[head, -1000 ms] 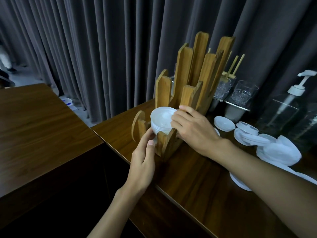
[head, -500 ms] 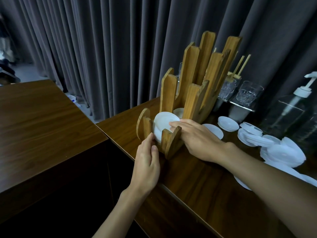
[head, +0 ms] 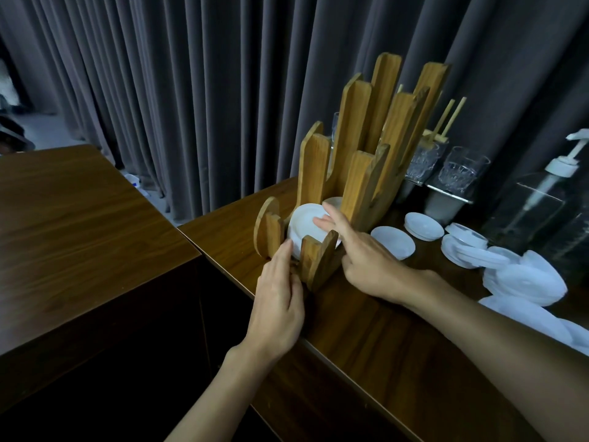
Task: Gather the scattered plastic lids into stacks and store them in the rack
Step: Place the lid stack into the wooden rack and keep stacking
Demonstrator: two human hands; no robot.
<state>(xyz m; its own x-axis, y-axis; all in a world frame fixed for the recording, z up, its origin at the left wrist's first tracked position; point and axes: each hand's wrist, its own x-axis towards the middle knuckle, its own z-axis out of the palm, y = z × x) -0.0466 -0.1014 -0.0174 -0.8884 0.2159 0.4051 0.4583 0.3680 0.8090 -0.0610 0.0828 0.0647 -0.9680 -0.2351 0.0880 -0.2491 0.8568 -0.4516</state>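
A wooden rack (head: 357, 173) of upright slats stands on the brown counter (head: 366, 330). A stack of white plastic lids (head: 302, 223) sits low in its front slot. My right hand (head: 360, 253) reaches in from the right, and its straight fingers press on the top lid. My left hand (head: 279, 298) rests against the rack's front slats, fingertips touching the stack's lower edge. Loose white lids (head: 393, 242) lie scattered on the counter to the right, some piled (head: 522, 279). A second lid shows in the slot behind (head: 334, 201).
Two glass tumblers (head: 462, 170) on a small stand and a clear pump bottle (head: 541, 205) stand behind the lids. A dark curtain (head: 191, 90) hangs behind the counter. A second wooden tabletop (head: 73, 218) lies to the left across a dark gap.
The lid stack has sunk lower into the rack's front slot under my right hand. My left hand has shifted up against the front slats. The view has moved closer.
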